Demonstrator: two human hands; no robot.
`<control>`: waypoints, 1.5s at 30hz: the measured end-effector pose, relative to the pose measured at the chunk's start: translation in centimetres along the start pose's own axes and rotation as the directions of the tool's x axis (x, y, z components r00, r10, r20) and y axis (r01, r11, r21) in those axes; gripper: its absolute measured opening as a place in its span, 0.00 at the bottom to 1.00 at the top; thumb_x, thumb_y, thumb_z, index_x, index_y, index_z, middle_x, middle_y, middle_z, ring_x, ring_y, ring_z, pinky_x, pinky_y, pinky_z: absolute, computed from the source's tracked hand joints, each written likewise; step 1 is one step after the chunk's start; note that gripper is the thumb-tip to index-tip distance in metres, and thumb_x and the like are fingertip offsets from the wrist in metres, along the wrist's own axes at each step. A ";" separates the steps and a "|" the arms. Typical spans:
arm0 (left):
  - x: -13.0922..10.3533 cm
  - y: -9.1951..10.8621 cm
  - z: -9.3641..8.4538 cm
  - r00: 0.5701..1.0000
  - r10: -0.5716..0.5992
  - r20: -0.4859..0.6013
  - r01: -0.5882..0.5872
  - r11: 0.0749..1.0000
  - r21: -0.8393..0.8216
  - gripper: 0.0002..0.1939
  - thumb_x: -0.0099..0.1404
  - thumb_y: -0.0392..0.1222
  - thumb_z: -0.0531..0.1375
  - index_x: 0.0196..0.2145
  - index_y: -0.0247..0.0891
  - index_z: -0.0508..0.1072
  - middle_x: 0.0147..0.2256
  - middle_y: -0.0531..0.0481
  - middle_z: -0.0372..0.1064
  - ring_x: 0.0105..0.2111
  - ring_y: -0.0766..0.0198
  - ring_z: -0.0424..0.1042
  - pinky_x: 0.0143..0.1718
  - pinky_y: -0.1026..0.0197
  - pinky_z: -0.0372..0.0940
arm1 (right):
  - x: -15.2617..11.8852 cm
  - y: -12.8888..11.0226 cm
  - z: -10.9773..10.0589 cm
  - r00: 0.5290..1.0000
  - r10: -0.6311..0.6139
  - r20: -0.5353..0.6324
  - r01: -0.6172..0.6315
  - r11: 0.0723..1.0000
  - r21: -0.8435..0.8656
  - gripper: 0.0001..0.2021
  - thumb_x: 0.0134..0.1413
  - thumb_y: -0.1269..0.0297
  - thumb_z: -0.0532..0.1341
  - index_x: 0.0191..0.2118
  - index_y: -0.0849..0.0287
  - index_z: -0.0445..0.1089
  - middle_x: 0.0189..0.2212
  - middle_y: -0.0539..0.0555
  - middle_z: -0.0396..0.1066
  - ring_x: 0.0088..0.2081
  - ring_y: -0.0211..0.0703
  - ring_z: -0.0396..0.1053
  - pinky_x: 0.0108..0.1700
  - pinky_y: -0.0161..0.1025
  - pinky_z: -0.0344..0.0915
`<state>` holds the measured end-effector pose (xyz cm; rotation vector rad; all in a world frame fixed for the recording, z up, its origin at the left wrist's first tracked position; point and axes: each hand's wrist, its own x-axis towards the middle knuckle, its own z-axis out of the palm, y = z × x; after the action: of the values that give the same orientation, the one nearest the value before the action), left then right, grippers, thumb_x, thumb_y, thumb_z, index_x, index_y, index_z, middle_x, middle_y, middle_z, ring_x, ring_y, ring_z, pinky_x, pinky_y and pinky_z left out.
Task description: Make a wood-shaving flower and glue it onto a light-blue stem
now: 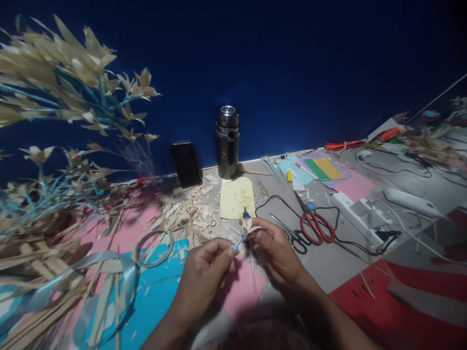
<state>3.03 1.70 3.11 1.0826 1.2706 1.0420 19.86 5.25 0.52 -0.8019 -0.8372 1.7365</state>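
A small husk flower (248,226) with pale petals is between my two hands. My left hand (207,265) pinches its light-blue stem (238,243) between thumb and fingertips. The fingers of my right hand (273,248) are closed on the flower just under its petals. Beyond the flower, a small bottle with a dark tip and blue collar (246,213) stands at the edge of a yellow paper (237,192). Below the hands, a thin pale stick (253,274) shows over pink paper; whether it is held cannot be made out.
A dark flask (228,146) and a phone (186,164) stand by the blue wall. Husk scraps (193,214) and a ribbon roll (155,248) lie left, below finished flowers (98,82). Red-handled scissors (317,227), black-handled scissors (301,240) and a power strip (357,216) lie right.
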 end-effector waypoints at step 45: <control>0.2 -1.2 0.5 0.934 -0.217 0.283 0.331 0.823 -0.462 0.20 0.58 0.51 0.69 0.20 0.35 0.68 0.12 0.60 0.55 0.11 0.77 0.44 0.14 0.70 0.43 | 0.0 1.0 1.2 0.998 0.063 -0.007 -0.063 0.996 0.071 0.14 0.42 0.58 0.77 0.32 0.60 0.79 0.24 0.48 0.68 0.26 0.36 0.61 0.33 0.36 0.58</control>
<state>3.55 1.67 1.87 0.5672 0.8705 0.9293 18.35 4.82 0.35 -0.7962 -0.7474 1.8063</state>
